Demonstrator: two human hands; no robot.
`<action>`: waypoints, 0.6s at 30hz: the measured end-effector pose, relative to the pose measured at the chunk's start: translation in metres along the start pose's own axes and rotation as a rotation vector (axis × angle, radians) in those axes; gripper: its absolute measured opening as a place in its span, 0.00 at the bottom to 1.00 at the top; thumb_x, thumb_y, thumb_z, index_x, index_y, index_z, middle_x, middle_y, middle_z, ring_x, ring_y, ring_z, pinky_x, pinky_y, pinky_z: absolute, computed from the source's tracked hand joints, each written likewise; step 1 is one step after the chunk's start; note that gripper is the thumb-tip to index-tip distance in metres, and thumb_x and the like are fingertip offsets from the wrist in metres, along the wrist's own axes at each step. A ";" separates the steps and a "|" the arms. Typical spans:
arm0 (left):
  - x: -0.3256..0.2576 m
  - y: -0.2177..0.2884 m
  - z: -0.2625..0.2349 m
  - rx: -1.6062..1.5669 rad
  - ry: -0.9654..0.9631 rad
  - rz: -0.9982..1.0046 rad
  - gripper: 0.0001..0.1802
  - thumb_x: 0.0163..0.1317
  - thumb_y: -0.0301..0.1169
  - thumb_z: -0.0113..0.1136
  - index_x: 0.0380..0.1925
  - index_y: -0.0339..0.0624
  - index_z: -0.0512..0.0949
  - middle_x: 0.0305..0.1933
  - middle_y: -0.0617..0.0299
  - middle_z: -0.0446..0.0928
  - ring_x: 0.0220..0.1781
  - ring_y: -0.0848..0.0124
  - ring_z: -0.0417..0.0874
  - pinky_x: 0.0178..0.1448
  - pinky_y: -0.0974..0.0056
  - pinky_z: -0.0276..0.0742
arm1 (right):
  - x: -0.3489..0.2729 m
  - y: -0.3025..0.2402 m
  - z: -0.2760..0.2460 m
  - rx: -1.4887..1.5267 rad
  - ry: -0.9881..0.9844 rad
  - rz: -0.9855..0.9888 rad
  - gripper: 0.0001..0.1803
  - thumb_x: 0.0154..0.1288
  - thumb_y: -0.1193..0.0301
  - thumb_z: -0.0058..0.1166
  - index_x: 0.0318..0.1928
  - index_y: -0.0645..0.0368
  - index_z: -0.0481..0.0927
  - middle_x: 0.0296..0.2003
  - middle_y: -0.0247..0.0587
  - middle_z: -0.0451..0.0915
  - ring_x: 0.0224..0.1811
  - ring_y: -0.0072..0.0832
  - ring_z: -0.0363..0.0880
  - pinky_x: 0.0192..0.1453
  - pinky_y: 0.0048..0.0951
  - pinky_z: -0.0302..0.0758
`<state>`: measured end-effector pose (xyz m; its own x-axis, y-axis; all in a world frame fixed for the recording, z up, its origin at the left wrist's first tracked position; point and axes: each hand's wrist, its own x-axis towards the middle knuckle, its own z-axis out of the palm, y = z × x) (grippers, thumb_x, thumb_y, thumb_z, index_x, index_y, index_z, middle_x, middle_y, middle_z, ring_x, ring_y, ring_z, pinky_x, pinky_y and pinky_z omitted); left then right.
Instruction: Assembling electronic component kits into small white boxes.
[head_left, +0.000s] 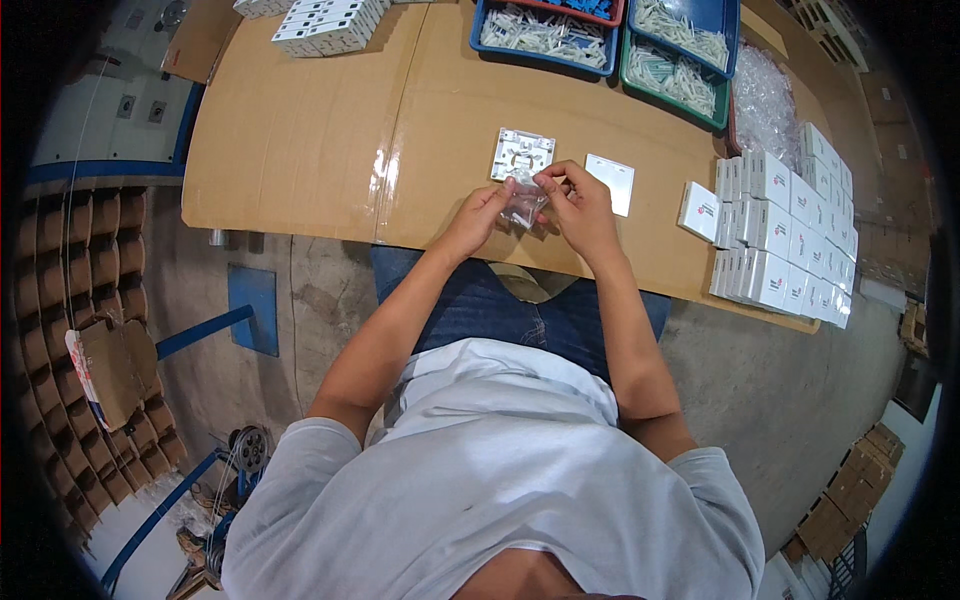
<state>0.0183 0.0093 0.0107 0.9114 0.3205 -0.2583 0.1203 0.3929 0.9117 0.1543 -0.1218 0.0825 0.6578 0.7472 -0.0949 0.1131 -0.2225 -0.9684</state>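
Observation:
A small clear plastic bag is pinched between my two hands close to the table's near edge. My left hand grips its left side between thumb and fingers. On the other side, my right hand has thumb and fingertips closed at the bag's upper right corner. What the bag contains is too small to make out. Just beyond the hands lies a white square plastic frame with an opening in its middle. To the right of it a flat white square plate rests on the cardboard, partly behind my right hand.
Stacked white boxes fill the table's right end, with one box lying apart. Blue tray and green tray at the back hold small pale parts. Clear plastic bags heap beside them. More white pieces stand back left.

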 end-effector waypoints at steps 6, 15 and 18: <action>0.002 -0.005 -0.004 0.011 -0.007 -0.009 0.29 0.81 0.52 0.46 0.55 0.38 0.83 0.44 0.66 0.85 0.40 0.79 0.79 0.44 0.73 0.72 | 0.005 0.013 0.001 -0.132 0.048 -0.121 0.07 0.69 0.71 0.65 0.41 0.63 0.84 0.28 0.35 0.80 0.24 0.15 0.73 0.26 0.22 0.70; 0.000 0.003 0.004 0.038 0.020 0.062 0.28 0.83 0.48 0.43 0.58 0.35 0.81 0.45 0.65 0.84 0.46 0.77 0.81 0.54 0.70 0.75 | 0.004 0.014 0.005 -0.024 0.061 -0.060 0.07 0.70 0.71 0.64 0.41 0.63 0.84 0.26 0.31 0.79 0.24 0.14 0.69 0.25 0.21 0.70; -0.001 0.004 0.002 0.002 0.010 0.045 0.29 0.83 0.49 0.42 0.59 0.34 0.80 0.45 0.62 0.85 0.46 0.77 0.82 0.54 0.70 0.75 | 0.004 0.014 0.006 0.048 0.046 -0.011 0.07 0.71 0.71 0.64 0.42 0.63 0.84 0.27 0.32 0.80 0.25 0.13 0.70 0.24 0.20 0.69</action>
<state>0.0182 0.0091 0.0152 0.9117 0.3469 -0.2201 0.0799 0.3759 0.9232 0.1539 -0.1179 0.0670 0.6903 0.7196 -0.0745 0.0851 -0.1831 -0.9794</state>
